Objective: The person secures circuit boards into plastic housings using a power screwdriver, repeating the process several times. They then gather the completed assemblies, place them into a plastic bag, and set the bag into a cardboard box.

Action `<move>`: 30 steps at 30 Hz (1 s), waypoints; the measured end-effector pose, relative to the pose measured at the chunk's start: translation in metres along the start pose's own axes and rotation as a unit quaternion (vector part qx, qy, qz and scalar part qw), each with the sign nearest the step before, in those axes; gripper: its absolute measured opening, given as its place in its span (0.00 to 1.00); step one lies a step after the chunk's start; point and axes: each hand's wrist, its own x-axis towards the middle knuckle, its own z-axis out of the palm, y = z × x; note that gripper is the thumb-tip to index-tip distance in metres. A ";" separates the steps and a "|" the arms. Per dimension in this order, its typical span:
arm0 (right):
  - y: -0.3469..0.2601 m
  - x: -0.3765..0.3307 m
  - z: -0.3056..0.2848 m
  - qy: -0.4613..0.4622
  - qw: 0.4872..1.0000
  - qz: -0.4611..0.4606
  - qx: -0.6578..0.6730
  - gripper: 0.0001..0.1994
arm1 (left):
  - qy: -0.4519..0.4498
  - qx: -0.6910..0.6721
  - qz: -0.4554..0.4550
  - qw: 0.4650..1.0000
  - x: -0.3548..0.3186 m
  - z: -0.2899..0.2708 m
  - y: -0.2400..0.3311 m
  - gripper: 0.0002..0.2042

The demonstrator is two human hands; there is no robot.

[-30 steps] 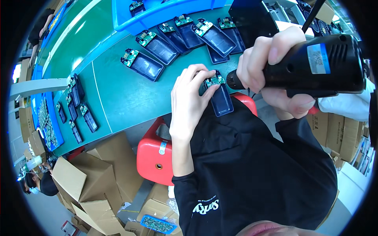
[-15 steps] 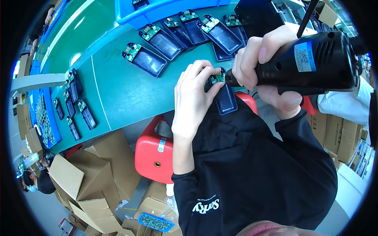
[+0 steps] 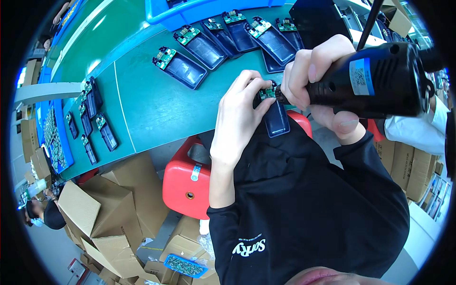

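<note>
My left hand (image 3: 239, 116) pinches the green circuit-board end of a dark, flat battery pack (image 3: 277, 120) at the table's near edge. Wrapped round a black electric screwdriver (image 3: 382, 80), my right hand (image 3: 323, 85) keeps the tool lying nearly level. Its tip meets the circuit board beside my left fingertips; the bit itself is hidden. Farther back on the green table (image 3: 156, 116) several similar packs with boards (image 3: 183, 69) lie in a fanned row. More such packs (image 3: 106, 132) lie at the table's left.
A blue bin (image 3: 199, 12) stands at the back, next to a black box-like device (image 3: 320, 23). A red stool (image 3: 187, 190) is below the table edge, near open cardboard boxes (image 3: 114, 204). Small boards fill a blue tray (image 3: 185, 267) at the bottom. Another person's white sleeve (image 3: 415, 133) shows at right.
The view has shifted slightly, so the table things sit a little to the right and higher. Both hands keep their hold on the pack and the screwdriver.
</note>
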 end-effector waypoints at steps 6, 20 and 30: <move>0.003 0.003 0.011 0.017 1.000 -0.003 0.009 0.36 | -0.004 -0.013 0.015 1.000 0.000 -0.002 -0.003 0.15; -0.024 -0.011 -0.030 0.019 0.985 -0.095 0.141 0.37 | 0.106 0.100 -0.040 0.988 -0.058 -0.054 -0.016 0.15; -0.031 -0.040 -0.043 0.144 0.988 -0.048 0.030 0.35 | 0.225 0.273 -0.048 0.934 0.001 -0.141 -0.098 0.12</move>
